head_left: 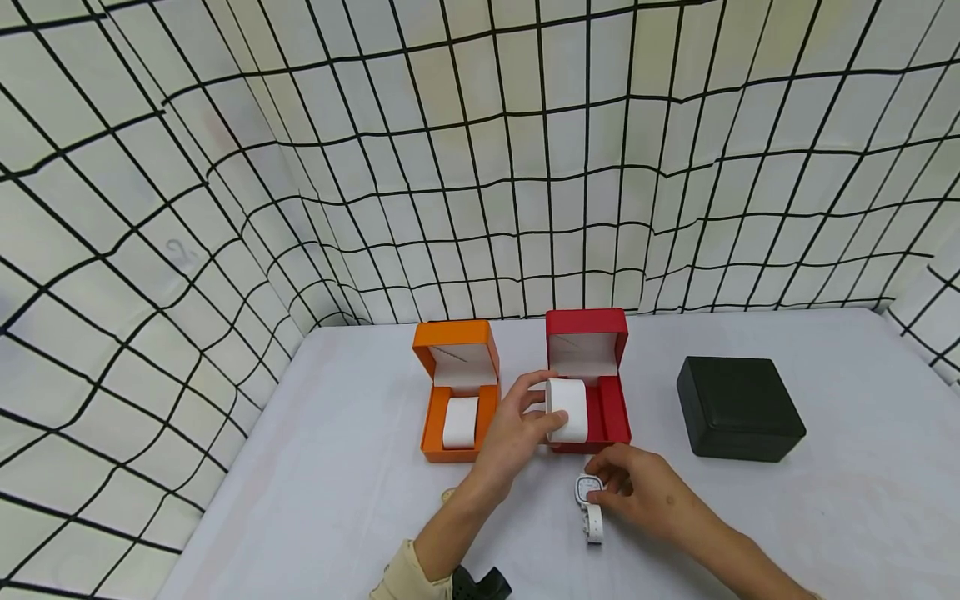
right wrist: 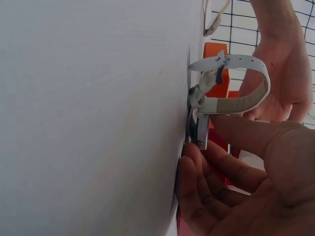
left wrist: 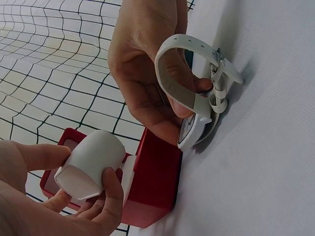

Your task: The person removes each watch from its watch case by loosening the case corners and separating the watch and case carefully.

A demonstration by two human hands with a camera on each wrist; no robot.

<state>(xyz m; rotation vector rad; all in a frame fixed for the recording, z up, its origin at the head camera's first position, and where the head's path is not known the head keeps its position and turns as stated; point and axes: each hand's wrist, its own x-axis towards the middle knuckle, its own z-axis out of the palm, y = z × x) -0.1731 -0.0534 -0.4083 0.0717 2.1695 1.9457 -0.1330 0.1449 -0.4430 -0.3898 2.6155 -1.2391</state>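
Observation:
My left hand (head_left: 517, 423) grips a white watch cushion (head_left: 567, 410) between thumb and fingers, in front of the red watch box (head_left: 615, 412), whose lid stands up. In the left wrist view the cushion (left wrist: 91, 164) is a hollow white sleeve, its end facing the camera. My right hand (head_left: 645, 492) pinches a white wristwatch (head_left: 592, 508) by its case, low over the white cloth. The watch's strap (right wrist: 263, 83) is buckled into a loop, seen in the right wrist view. The thumb (right wrist: 241, 130) lies against the case, with the fingertips on its other side.
An orange watch box (head_left: 437, 425) stands with its lid up to the left, a white cushion (head_left: 461, 422) inside. Over at the right is a closed dark green box (head_left: 738, 408). Black netting (head_left: 480, 192) rises behind the table. A small gold-coloured item (head_left: 447, 494) shows beside the left forearm.

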